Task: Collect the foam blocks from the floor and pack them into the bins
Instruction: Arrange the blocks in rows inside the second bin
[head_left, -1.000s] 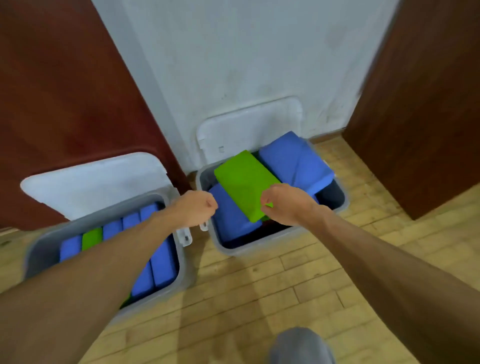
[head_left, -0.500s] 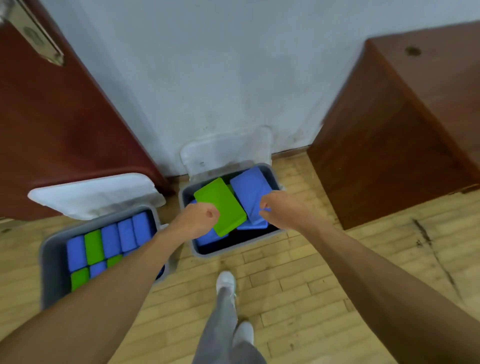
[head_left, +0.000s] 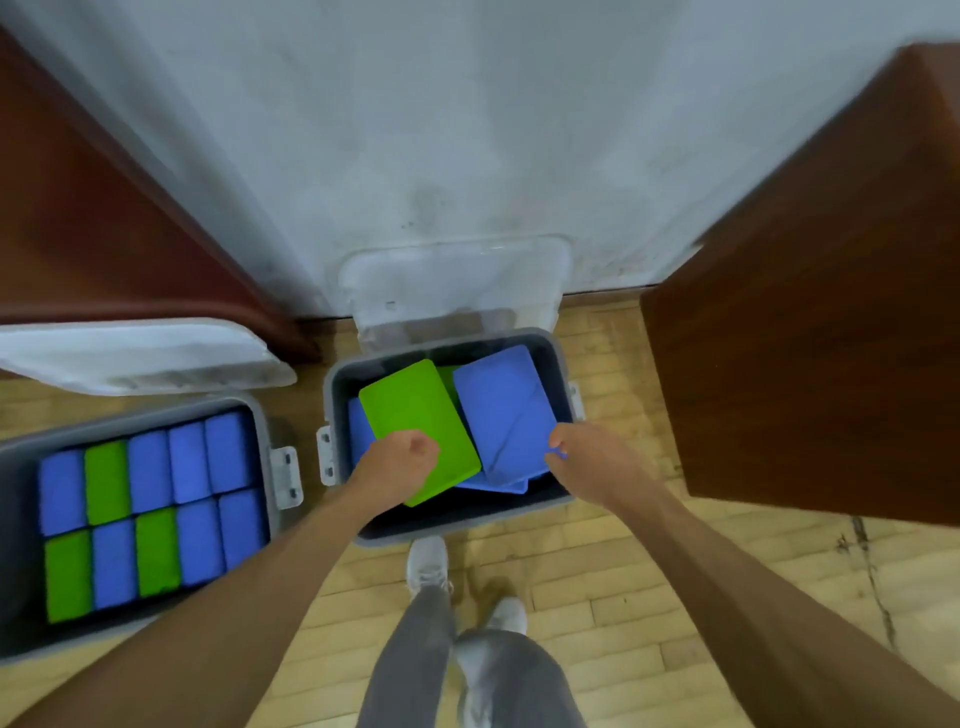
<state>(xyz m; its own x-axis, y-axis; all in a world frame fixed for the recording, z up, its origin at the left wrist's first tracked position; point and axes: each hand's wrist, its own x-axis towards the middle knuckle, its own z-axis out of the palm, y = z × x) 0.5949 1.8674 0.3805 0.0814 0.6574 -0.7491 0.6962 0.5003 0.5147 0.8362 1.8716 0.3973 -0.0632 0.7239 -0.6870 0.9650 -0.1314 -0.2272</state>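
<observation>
While the green block (head_left: 421, 421) lies tilted inside the bin (head_left: 332, 395), left hand (head_left: 400, 462) fingers clamped on its near edge, right hand (head_left: 582, 460) fingers pinching the near corner of the blue block (head_left: 498, 410) alongside, both look light, squashy, grippy foam: hold by edges.

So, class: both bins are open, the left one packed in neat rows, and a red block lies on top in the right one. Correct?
No: the head view shows the top block in the right bin is green, not red. The rest holds.
</observation>
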